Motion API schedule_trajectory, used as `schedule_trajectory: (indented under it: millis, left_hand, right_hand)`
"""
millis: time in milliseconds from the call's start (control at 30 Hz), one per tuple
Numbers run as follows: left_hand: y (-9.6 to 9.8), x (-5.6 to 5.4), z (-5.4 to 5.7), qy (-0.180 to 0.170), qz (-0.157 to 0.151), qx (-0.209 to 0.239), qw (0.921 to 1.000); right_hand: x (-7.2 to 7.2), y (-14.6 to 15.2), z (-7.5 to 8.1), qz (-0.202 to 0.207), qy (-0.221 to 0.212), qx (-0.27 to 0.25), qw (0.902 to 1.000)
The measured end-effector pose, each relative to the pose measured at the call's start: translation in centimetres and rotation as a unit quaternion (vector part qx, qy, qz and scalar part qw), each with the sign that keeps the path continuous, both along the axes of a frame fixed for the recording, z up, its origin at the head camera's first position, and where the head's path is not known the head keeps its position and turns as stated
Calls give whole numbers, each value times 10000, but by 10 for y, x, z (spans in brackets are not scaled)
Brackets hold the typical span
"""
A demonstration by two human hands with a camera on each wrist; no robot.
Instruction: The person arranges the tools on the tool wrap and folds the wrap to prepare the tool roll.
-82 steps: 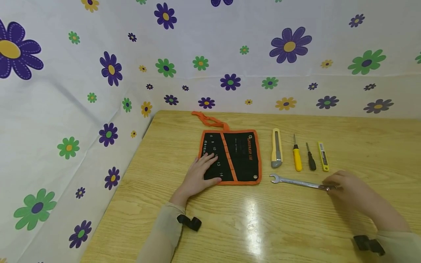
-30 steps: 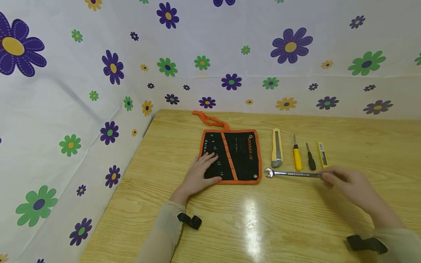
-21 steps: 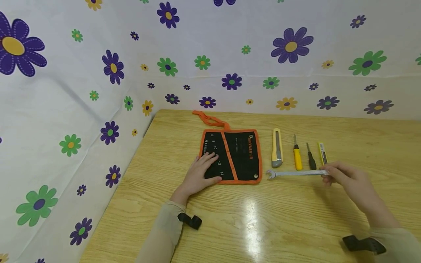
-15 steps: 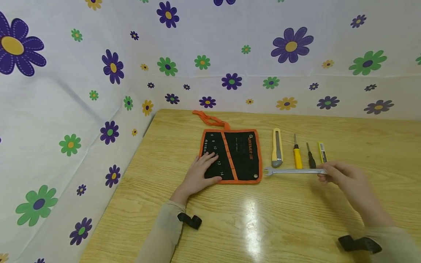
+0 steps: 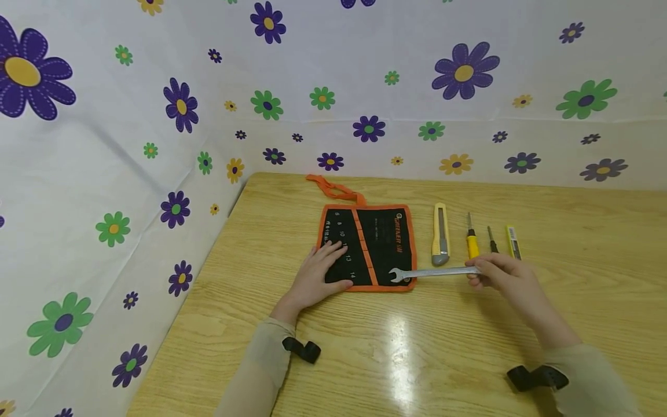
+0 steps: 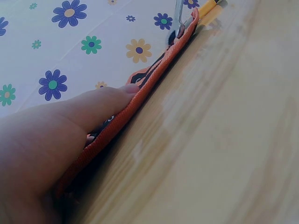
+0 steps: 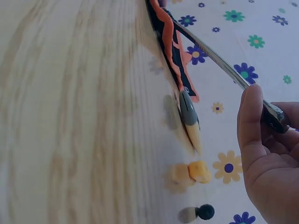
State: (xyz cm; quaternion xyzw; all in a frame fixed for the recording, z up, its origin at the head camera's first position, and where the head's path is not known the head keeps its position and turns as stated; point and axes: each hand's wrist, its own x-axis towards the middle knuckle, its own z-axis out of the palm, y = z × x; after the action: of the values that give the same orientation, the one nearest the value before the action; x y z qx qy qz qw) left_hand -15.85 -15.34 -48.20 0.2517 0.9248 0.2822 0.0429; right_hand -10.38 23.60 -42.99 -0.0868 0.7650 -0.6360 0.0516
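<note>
A black tool pouch (image 5: 385, 249) with orange edging and a slanted row of pockets lies on the table. My left hand (image 5: 318, 272) rests on its lower left part with fingers spread, the thumb along the near edge, as the left wrist view also shows. Between thumb and fingers my right hand (image 5: 502, 281) grips a silver wrench (image 5: 438, 272) by its right end. The wrench's open-jaw end overlaps the pouch's lower right corner in the head view. In the right wrist view the wrench (image 7: 219, 60) slants up from the thumb, its ring end (image 7: 275, 119) among the fingers.
Right of the pouch lie a yellow utility knife (image 5: 440, 234), a yellow-handled screwdriver (image 5: 472, 240), a small black screwdriver (image 5: 492, 240) and a flat yellow case (image 5: 513, 242). An orange strap (image 5: 336, 190) trails behind the pouch. Flowered cloth (image 5: 365, 75) stands behind the wooden table (image 5: 339, 359).
My right hand has picked the wrench up off the table and carried it left, so its open end has come over the pouch. The left hand has stayed on the pouch.
</note>
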Motion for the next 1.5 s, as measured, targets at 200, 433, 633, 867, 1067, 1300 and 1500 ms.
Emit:
schedule_trajectory:
  millis: [200, 433, 633, 867, 1067, 1300, 1500]
  left_hand:
    - [1, 1, 1, 2, -26, 4, 10000]
    - [1, 0, 1, 95, -44, 5, 9999]
    - [0, 0, 2, 71, -46, -16, 10000]
    - [0, 0, 2, 61, -56, 100, 9999]
    - [0, 0, 2, 45, -49, 106, 9999]
    - [0, 0, 1, 46, -55, 96, 9999]
    - [-1, 0, -1, 94, -62, 71, 9999]
  right_hand:
    - [-4, -8, -4, 186, -48, -165, 9997]
    - [-9, -16, -7, 263, -225, -229, 9991]
    - [-11, -25, -7, 405, -260, -93, 9988]
    - [-14, -32, -7, 445, -471, 227, 9976]
    - [-16, -38, -9, 461, -546, 1223, 9899]
    - [-18, -49, -9, 504, 15, 2319, 9714]
    - [-16, -56, -6, 247, 976, 2882, 9522]
